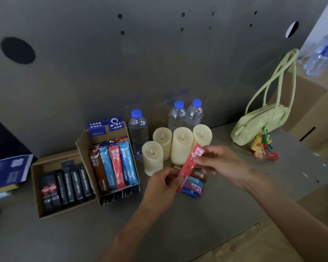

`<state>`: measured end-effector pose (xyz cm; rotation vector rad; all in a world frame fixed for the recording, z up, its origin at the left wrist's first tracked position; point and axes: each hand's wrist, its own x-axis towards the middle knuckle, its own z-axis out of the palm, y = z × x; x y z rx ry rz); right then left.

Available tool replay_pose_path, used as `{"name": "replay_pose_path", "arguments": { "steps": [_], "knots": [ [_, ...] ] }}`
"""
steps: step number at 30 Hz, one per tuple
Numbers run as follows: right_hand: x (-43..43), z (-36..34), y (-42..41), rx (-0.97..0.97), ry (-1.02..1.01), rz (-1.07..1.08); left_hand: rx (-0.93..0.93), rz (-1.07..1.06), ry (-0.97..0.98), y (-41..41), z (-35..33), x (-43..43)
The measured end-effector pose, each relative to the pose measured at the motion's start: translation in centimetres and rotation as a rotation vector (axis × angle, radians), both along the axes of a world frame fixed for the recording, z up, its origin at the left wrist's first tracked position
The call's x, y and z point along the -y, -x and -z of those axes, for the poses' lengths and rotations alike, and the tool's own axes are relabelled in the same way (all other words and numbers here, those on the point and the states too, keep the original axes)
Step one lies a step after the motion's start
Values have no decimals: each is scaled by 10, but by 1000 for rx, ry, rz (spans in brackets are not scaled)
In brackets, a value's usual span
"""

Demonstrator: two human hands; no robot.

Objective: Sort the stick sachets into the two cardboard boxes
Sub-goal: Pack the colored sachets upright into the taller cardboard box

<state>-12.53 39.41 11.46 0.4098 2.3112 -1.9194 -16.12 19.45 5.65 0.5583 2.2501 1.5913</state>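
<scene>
Red stick sachet [189, 166] is pinched at both ends in the head view, the left hand [162, 189] with thumb and fingers clamped on its lower end and the right hand [219, 161] on its upper, just over the loose sachet pile [193, 186]. Seemingly this one is mid-sort: the next move calls for carrying it toward nine o'clock into the coloured-sachet box [83, 148], not the black-sachet box [35, 186] beyond at eight o'clock.

Glossy foil sachet [189, 163], matt cardboard boxes [83, 146]
</scene>
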Motion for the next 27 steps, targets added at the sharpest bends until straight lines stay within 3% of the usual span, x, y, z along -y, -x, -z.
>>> {"name": "replay_pose_path", "arguments": {
  "steps": [4,9,17,24,27],
  "knots": [
    [22,4,10,-9,13,20,31,-57,0,-2,4,18],
    [52,11,11,69,-54,-160,73,-91,-44,-1,6,35],
    [76,17,17,72,-43,-199,120,-121,-163,-10,6,66],
    [115,29,27,53,-93,-262,45,-286,-37,-7,14,101],
    [129,34,34,25,-262,-211,6,-444,30,0,19,112]
  ]
}}
